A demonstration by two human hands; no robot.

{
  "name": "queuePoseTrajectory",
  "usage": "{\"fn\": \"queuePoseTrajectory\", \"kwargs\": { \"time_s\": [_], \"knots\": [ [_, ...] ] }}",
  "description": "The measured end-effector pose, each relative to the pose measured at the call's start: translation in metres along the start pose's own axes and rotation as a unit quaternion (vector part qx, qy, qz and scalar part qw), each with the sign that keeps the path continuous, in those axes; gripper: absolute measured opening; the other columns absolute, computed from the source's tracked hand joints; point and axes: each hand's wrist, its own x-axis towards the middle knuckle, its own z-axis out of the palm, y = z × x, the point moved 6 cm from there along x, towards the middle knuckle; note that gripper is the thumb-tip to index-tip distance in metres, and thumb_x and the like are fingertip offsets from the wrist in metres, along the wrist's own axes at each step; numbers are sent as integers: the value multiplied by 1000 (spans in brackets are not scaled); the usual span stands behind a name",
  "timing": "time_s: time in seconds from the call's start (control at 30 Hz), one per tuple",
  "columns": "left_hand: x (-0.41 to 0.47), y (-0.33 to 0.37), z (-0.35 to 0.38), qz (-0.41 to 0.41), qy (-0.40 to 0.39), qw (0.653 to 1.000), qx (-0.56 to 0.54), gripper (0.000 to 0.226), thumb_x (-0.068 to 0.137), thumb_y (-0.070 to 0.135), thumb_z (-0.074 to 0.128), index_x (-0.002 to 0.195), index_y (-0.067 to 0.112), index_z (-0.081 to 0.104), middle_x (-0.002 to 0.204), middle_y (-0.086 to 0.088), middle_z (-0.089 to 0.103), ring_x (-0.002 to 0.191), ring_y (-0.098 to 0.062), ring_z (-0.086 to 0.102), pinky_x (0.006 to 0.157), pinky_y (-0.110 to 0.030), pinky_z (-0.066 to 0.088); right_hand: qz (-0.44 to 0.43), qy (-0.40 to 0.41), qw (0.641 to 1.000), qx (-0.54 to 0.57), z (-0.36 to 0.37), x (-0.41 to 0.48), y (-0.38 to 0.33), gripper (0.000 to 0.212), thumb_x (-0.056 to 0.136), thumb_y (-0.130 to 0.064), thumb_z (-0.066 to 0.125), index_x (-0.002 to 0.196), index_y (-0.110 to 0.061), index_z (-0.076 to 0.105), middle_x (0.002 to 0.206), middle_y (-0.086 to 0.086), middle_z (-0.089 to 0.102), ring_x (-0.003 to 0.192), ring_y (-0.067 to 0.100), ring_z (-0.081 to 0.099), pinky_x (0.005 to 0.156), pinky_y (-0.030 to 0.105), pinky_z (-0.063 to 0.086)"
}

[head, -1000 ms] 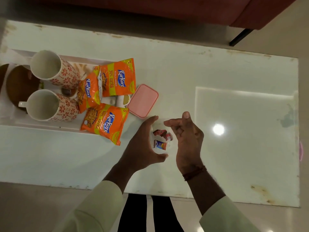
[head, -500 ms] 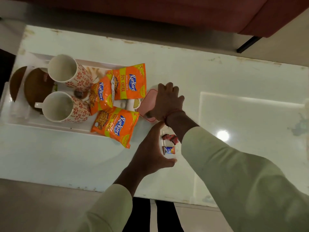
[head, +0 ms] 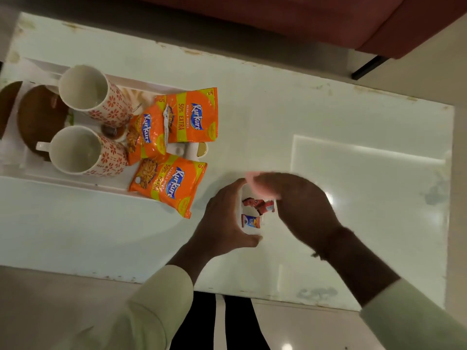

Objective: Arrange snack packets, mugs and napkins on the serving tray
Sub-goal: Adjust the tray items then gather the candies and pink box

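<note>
A white serving tray (head: 75, 184) lies at the left of the table. On it stand two floral mugs (head: 93, 97) (head: 83, 150) and three orange Kurkure snack packets (head: 194, 117) (head: 147, 135) (head: 169, 184); the nearest packet overhangs the tray's front rim. A small clear box (head: 252, 232) holding little wrapped sweets (head: 257, 204) sits near the table's front. My left hand (head: 225, 223) cups the box's left side. My right hand (head: 300, 205) holds a pink lid (head: 252, 180) over the box's far end; the lid is blurred and mostly hidden.
Brown round coasters (head: 40, 120) lie at the tray's left end. A small white item with a gold cap (head: 192, 149) lies between the packets. A red sofa (head: 328, 18) stands beyond the table's far edge. A raised glass panel (head: 366, 198) covers the table's right part.
My right hand reached to the pink lid beside the tray, picked it up and brought it back over the small box. My left hand stayed at the box.
</note>
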Motion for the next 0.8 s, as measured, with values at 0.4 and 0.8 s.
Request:
{"fn": "queuePoseTrajectory", "kwargs": {
  "time_s": [0.4,0.8],
  "knots": [
    [-2,-3,3,23,-5,999,-26,101,68,83,46,145,22,25,151,-5,39,140,-20,38,119,-37,28,-62,-33,989,-128,34,-72,-22,59,86,4,42,141,-18,52,150,4,46,142,31,37,108,48,43],
    [0,-7,4,71,17,995,72,113,56,64,74,147,14,28,149,-5,42,137,-16,38,116,-26,27,-42,-1,994,-103,41,-54,-11,58,89,-2,29,141,-12,51,150,6,46,143,34,35,106,49,45]
  ]
}}
